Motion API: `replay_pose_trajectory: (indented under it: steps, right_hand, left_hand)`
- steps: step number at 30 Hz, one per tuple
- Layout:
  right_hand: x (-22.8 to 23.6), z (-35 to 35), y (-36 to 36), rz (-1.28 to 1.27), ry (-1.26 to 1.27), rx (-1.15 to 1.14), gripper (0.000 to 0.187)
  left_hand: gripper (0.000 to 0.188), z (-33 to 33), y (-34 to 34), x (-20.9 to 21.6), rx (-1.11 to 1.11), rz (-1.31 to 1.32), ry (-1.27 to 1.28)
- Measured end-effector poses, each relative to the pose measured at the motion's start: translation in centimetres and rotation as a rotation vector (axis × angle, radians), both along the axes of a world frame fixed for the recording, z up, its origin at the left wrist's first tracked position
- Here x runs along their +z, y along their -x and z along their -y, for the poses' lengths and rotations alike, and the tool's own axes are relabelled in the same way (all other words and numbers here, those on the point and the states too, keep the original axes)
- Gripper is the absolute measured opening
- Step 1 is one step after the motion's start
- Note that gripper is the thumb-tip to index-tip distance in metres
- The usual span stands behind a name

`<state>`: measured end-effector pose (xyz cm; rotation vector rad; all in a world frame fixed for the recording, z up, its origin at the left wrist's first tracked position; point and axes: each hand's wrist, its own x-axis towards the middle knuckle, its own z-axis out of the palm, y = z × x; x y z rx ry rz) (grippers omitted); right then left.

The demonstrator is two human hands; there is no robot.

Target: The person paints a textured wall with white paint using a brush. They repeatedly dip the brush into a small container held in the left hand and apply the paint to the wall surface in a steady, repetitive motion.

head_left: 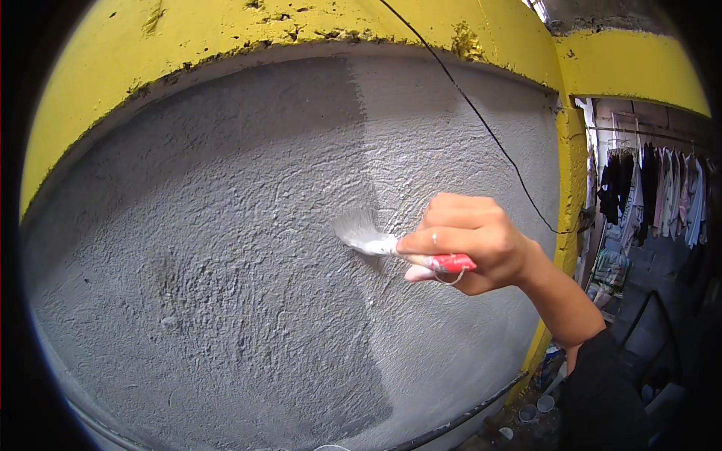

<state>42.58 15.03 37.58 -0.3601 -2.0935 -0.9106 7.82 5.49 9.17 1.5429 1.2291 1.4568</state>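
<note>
My right hand (477,244) is closed around the handle of a paintbrush (368,242). The handle's end is red with a small loop of string, and whitish paint coats the ferrule. The pale bristles fan out against a rough plastered wall (248,248), at the border between two tones. To the left the wall is darker grey; to the right a lighter, shinier coat (451,331) covers it, with a fairly straight vertical edge. A spot of white paint marks one finger. My left hand does not show.
A yellow beam (301,26) and yellow post (570,173) frame the wall. A black cable (481,120) hangs across it. A dark pipe (466,413) runs along the bottom. At right, clothes (662,188) hang on a rail; cups (536,408) stand low down.
</note>
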Motion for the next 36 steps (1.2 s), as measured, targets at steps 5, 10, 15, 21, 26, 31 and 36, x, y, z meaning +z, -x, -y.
replay_pose_trajectory:
  steps: [5, 10, 15, 21, 26, 31, 36]
  right_hand:
    - [1.5, 1.3, -0.4, -0.061, 0.082, 0.012, 0.021]
    - [6.3, -0.4, -1.0, -0.012, -0.062, -0.058, 0.013]
    - [9.8, -1.6, -0.3, -0.025, -0.31, -0.05, 0.017]
    - [9.3, 0.1, 0.2, -0.018, -0.401, -0.004, 0.021]
    - [3.4, -2.0, 0.4, -0.042, -0.213, -0.023, 0.023]
    - [0.8, 0.0, -0.5, -0.073, -0.12, 0.037, 0.025]
    - [0.0, -0.8, 0.4, -0.116, -0.131, 0.039, 0.022]
  left_hand:
    - [0.096, -0.1, 0.1, 0.3, -0.001, 0.064, 0.053]
    - [0.095, -0.2, 0.4, 0.7, -0.017, 0.065, 0.059]
    - [0.092, -0.3, 1.1, -0.2, -0.006, 0.05, -0.004]
    - [0.089, -0.2, 1.7, 0.1, 0.015, 0.014, 0.02]
    - [0.09, -0.2, 1.7, 0.6, 0.01, 0.054, 0.027]
    - [0.091, 0.2, 1.8, 0.9, 0.017, 0.045, 0.051]
    - [0.091, 0.4, 1.9, 1.5, 0.004, 0.021, 0.074]
